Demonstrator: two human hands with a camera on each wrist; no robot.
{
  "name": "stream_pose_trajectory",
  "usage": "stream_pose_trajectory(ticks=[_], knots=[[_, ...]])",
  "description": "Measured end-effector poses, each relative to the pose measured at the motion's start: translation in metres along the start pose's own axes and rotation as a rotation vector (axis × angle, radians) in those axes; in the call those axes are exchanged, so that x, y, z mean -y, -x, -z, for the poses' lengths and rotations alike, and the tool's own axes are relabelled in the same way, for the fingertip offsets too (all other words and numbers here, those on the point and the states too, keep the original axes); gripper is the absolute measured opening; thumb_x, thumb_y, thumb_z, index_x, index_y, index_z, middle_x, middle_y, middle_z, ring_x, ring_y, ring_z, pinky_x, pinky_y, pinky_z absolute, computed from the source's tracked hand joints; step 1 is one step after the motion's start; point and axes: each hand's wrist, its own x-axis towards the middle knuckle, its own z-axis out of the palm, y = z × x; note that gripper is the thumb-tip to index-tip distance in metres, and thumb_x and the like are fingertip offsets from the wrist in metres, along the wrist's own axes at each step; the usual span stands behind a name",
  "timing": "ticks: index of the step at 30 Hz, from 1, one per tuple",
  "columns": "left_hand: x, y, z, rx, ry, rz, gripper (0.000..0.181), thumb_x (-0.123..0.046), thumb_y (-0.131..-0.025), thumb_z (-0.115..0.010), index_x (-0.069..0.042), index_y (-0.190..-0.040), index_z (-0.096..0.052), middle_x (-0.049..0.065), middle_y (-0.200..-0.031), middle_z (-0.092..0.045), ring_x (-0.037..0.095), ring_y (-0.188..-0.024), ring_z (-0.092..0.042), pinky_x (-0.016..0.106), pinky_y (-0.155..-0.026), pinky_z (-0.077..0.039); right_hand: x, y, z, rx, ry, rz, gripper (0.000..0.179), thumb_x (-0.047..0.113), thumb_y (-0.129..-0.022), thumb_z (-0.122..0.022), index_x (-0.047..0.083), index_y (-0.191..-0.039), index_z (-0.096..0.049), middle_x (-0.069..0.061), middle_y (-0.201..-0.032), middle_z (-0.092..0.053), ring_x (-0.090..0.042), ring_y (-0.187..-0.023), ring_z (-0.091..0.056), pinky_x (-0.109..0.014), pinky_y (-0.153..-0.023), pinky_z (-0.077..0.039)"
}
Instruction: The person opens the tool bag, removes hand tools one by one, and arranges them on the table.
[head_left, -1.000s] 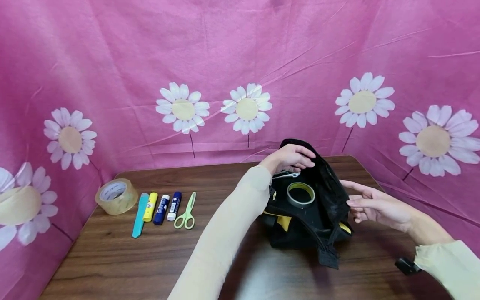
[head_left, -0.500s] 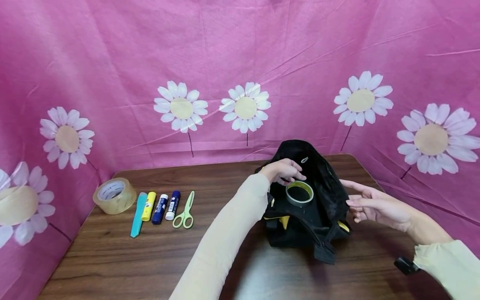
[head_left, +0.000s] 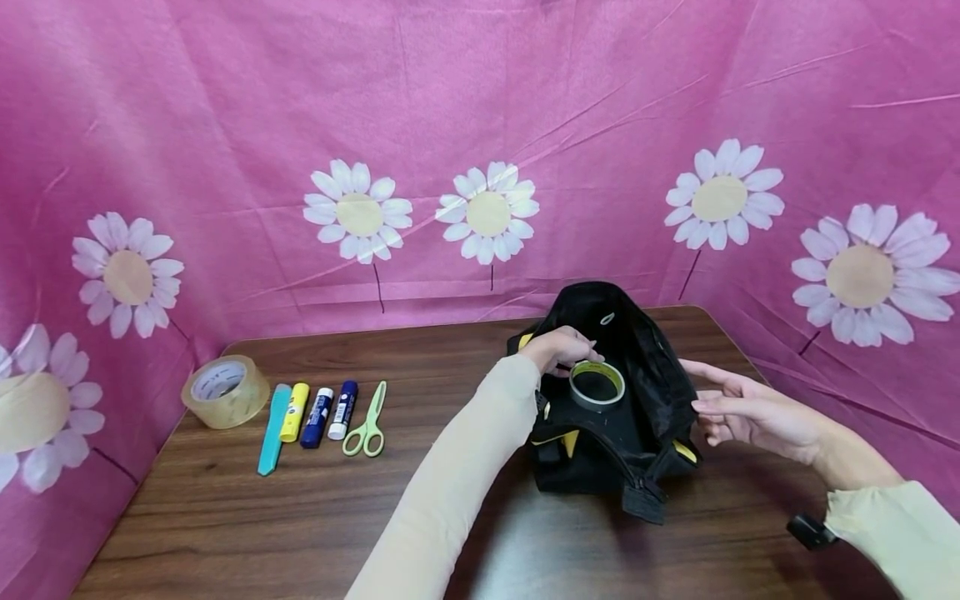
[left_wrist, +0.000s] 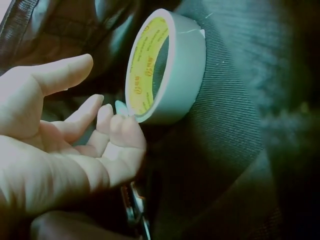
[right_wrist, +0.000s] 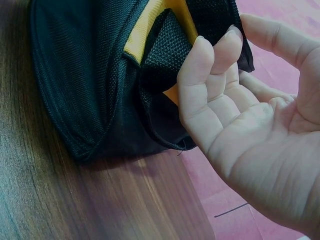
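Observation:
A black bag (head_left: 585, 471) with yellow trim stands unzipped on the table. Inside it, a grey tape roll (head_left: 597, 386) with a yellow core lies on the dark fabric. My left hand (head_left: 562, 348) reaches into the bag, its loosely bent fingertips beside the tape roll's rim in the left wrist view and the thumb apart. Whether they touch the roll, I cannot tell. Below that hand, a narrow metallic item (left_wrist: 136, 207) shows partly; its kind is unclear. On the bag's right side, my right hand (head_left: 761, 417) holds the rim near a strap (right_wrist: 167, 50).
Left on the wooden table (head_left: 225, 533) stand or lie a clear packing tape roll (head_left: 227, 392), a teal flat tool (head_left: 274, 429), a yellow tube (head_left: 295, 412), two blue glue sticks (head_left: 317, 418) and green scissors (head_left: 366, 419). A pink flowered cloth (head_left: 420, 100) hangs around.
My left hand has come down from the bag's far rim to beside the tape roll inside, uncovering a pale loop on the bag's inner wall. The right hand stays at the rim.

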Motion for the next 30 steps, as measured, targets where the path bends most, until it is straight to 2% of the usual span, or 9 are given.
stream_pose_trajectory(ticks=[3,6,8,11,16,20,23,26,30], knots=[[0.003,-0.002,-0.002,-0.017,-0.02,0.014,0.006,-0.014,-0.097,-0.069,-0.008,-0.097,-0.068,0.0,-0.105,-0.067,0.029,-0.119,-0.06,0.046,-0.097,-0.052,-0.001,0.0,0.0,0.0,-0.002,-0.001,0.059,-0.01,-0.106,-0.028,0.02,-0.158,-0.026,-0.003,-0.106,-0.066,-0.012,-0.092,-0.065,-0.033,-0.083,-0.059],[0.006,-0.004,-0.003,-0.036,-0.038,0.029,0.016,-0.014,-0.095,-0.071,-0.012,-0.083,-0.06,-0.003,-0.095,-0.059,0.027,-0.11,-0.06,0.045,-0.093,-0.054,-0.001,0.0,-0.001,-0.003,0.0,-0.001,0.059,-0.01,-0.106,-0.028,0.02,-0.157,-0.027,-0.004,-0.106,-0.066,-0.012,-0.092,-0.065,-0.033,-0.083,-0.059],[0.009,-0.005,-0.004,-0.037,-0.037,0.042,0.022,-0.014,-0.094,-0.072,-0.013,-0.079,-0.057,-0.001,-0.094,-0.056,0.026,-0.103,-0.059,0.045,-0.09,-0.055,-0.002,0.001,-0.001,-0.003,-0.002,-0.002,0.059,-0.009,-0.106,-0.028,0.02,-0.157,-0.027,-0.004,-0.106,-0.066,-0.012,-0.092,-0.065,-0.033,-0.083,-0.059],[0.012,-0.007,-0.004,-0.021,-0.026,0.07,0.024,-0.014,-0.094,-0.073,-0.012,-0.077,-0.056,0.005,-0.098,-0.057,0.025,-0.095,-0.056,0.047,-0.089,-0.056,-0.002,0.001,0.0,0.001,-0.005,-0.003,0.059,-0.01,-0.106,-0.027,0.02,-0.157,-0.027,-0.003,-0.105,-0.066,-0.012,-0.092,-0.065,-0.033,-0.083,-0.059],[0.015,-0.008,-0.007,-0.029,-0.02,0.087,0.017,-0.011,-0.093,-0.074,-0.008,-0.086,-0.058,0.012,-0.108,-0.059,0.028,-0.1,-0.057,0.047,-0.089,-0.057,-0.003,0.002,0.001,-0.001,-0.011,-0.005,0.059,-0.009,-0.106,-0.027,0.021,-0.158,-0.027,-0.003,-0.104,-0.067,-0.013,-0.093,-0.066,-0.033,-0.084,-0.059],[0.017,-0.009,-0.008,-0.044,-0.025,0.091,0.013,-0.004,-0.092,-0.073,-0.005,-0.089,-0.06,0.007,-0.097,-0.055,0.024,-0.094,-0.056,0.045,-0.087,-0.058,-0.005,0.003,0.002,0.007,-0.018,-0.008,0.059,-0.008,-0.107,-0.027,0.022,-0.158,-0.026,-0.004,-0.103,-0.067,-0.014,-0.093,-0.066,-0.034,-0.085,-0.059],[0.021,-0.009,-0.008,-0.047,-0.037,0.079,0.015,0.003,-0.092,-0.069,-0.004,-0.082,-0.059,0.003,-0.085,-0.053,0.02,-0.08,-0.055,0.044,-0.086,-0.058,-0.007,0.004,0.003,0.026,-0.027,0.005,0.061,-0.009,-0.106,-0.025,0.021,-0.159,-0.026,-0.005,-0.107,-0.068,-0.015,-0.095,-0.065,-0.035,-0.086,-0.059],[0.024,-0.01,-0.008,-0.057,-0.023,0.058,0.024,0.008,-0.092,-0.064,-0.005,-0.075,-0.055,0.002,-0.078,-0.051,0.018,-0.072,-0.053,0.044,-0.085,-0.058,-0.01,0.005,0.004,0.019,-0.038,0.019,0.062,-0.011,-0.106,-0.026,0.021,-0.158,-0.028,-0.008,-0.117,-0.069,-0.015,-0.096,-0.066,-0.035,-0.086,-0.059],[0.027,-0.011,-0.008,-0.053,0.017,0.03,0.036,0.01,-0.093,-0.06,-0.01,-0.067,-0.045,0.002,-0.076,-0.048,0.018,-0.072,-0.053,0.045,-0.087,-0.059,-0.011,0.006,0.005,0.001,-0.031,0.038,0.062,-0.012,-0.105,-0.027,0.022,-0.157,-0.031,-0.01,-0.126,-0.068,-0.015,-0.096,-0.067,-0.035,-0.085,-0.06]])
